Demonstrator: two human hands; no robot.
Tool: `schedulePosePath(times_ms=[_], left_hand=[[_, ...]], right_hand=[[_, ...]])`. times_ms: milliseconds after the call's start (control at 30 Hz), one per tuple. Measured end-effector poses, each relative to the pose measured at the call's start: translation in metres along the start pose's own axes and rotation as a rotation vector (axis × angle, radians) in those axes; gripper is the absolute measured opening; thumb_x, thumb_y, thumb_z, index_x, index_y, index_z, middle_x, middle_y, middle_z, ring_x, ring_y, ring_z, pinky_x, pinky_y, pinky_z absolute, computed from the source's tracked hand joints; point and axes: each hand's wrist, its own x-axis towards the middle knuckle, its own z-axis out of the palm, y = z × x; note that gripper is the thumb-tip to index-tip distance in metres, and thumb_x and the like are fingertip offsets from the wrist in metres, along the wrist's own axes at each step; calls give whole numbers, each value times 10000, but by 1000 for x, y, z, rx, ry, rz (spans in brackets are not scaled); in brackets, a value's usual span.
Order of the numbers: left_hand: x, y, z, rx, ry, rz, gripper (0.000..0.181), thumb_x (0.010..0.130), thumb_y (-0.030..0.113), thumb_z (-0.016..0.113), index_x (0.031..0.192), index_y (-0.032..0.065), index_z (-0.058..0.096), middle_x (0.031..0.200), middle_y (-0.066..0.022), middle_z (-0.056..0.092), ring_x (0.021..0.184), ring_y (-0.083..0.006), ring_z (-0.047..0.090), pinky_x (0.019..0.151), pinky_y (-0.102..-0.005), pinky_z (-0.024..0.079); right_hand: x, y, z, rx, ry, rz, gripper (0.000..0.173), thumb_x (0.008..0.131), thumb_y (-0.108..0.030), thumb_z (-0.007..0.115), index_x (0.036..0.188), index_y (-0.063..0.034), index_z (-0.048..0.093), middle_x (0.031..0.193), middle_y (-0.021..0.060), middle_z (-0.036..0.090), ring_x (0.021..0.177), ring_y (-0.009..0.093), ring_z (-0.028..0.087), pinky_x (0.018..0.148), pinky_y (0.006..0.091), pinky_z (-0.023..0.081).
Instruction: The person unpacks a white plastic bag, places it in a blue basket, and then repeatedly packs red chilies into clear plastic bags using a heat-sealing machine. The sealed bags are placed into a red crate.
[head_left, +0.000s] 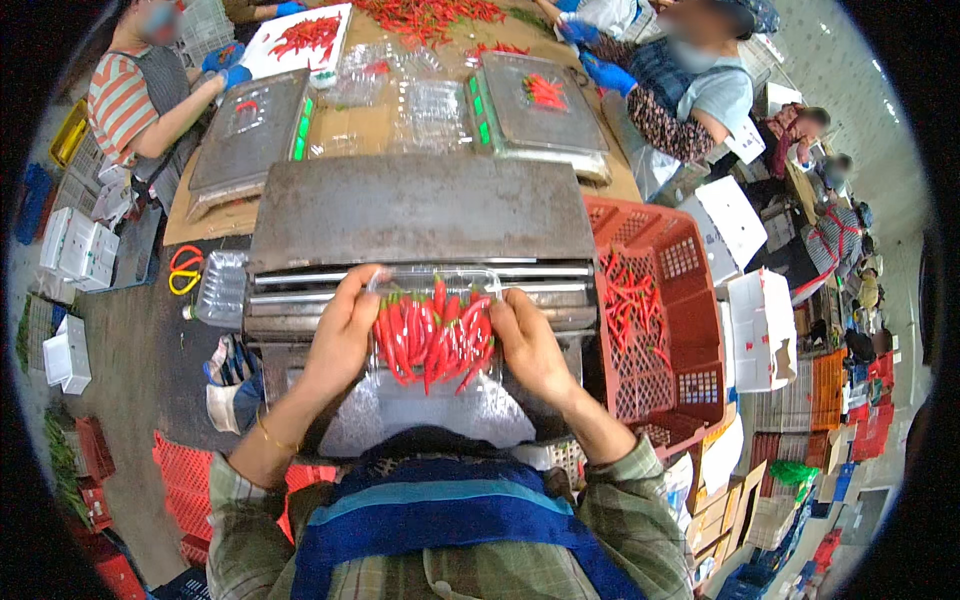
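Observation:
Between both hands is a clear plastic tray (382, 279) full of red chili peppers (435, 334) with green stem ends. My left hand (341, 330) grips its left side, the thumb near the upper left corner. On the opposite side my right hand (529, 341) holds the right edge. The tray is over the near part of a metal wrapping machine (420, 210), just in front of its metal rollers (300, 296). Clear film (427, 420) shows below the tray; whether it touches the tray I cannot tell.
Right of the machine stands a red plastic crate (697, 300) holding loose chilies (628, 300). Scissors (184, 270) and empty clear trays (223, 289) lie at left. Beyond are two weighing scales (255, 135) (540, 112), a chili heap (427, 19) and co-workers with blue gloves (607, 73).

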Motion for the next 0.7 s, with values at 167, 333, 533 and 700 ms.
schedulePosePath(times_ms=[167, 333, 533, 700], left_hand=[[-86, -18, 25, 23, 45, -79, 333, 958, 57, 439, 1284, 29, 498, 966, -60, 571, 831, -92, 499, 789, -225, 426], [-106, -24, 23, -347, 181, -249, 362, 966, 75, 451, 1325, 68, 406, 1014, -93, 537, 779, -125, 534, 781, -287, 511], [-89, -44, -12, -546, 121, -332, 463, 1003, 374, 408, 1212, -28, 501, 1079, -133, 611, 943, -210, 616, 835, -332, 511], [-50, -43, 17, -663, -235, -456, 445, 1001, 339, 408, 1137, -47, 582, 1098, -156, 640, 968, -213, 623, 865, -326, 490]], right_hand=[[-80, 2, 19, -5, -82, 285, 191, 983, -186, 420, 979, 1, 457, 733, 258, 549, 652, 347, 562, 616, 430, 450], [-81, 29, 30, -94, -38, 239, 221, 971, -199, 422, 988, 17, 466, 786, 329, 559, 786, 503, 569, 657, 480, 449], [-80, 44, 30, -42, -47, 258, 254, 973, -224, 435, 945, 24, 484, 753, 260, 559, 721, 383, 561, 646, 430, 451], [-79, 40, 31, -56, -20, 221, 264, 977, -224, 436, 930, 29, 497, 743, 241, 565, 700, 348, 589, 621, 411, 459]])
